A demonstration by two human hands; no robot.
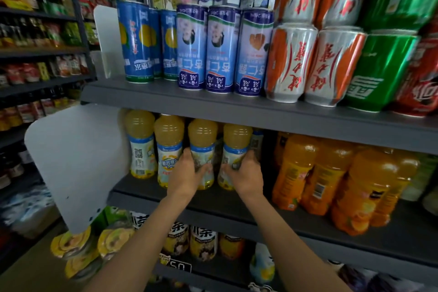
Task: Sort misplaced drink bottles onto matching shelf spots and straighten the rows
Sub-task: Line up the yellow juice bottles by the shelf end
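Observation:
A row of pale-yellow juice bottles stands on the middle grey shelf [213, 199]. My left hand [187, 173] is wrapped around the third bottle [202, 135] at its label. My right hand [246, 178] grips the fourth bottle [237, 137] low on its label. Two more of the same bottles [141, 142] stand to the left, untouched. Orange juice bottles [315, 173] are grouped to the right on the same shelf, with a dark gap between the two groups. A smaller bottle behind the fourth one is mostly hidden.
Blue tall cans [214, 50], silver-orange cans [291, 64], a green can [379, 71] and a red can [422, 83] fill the upper shelf. A white end panel [78, 161] closes the shelf's left side. Tea bottles [203, 242] sit on the lower shelf. Another stocked aisle lies left.

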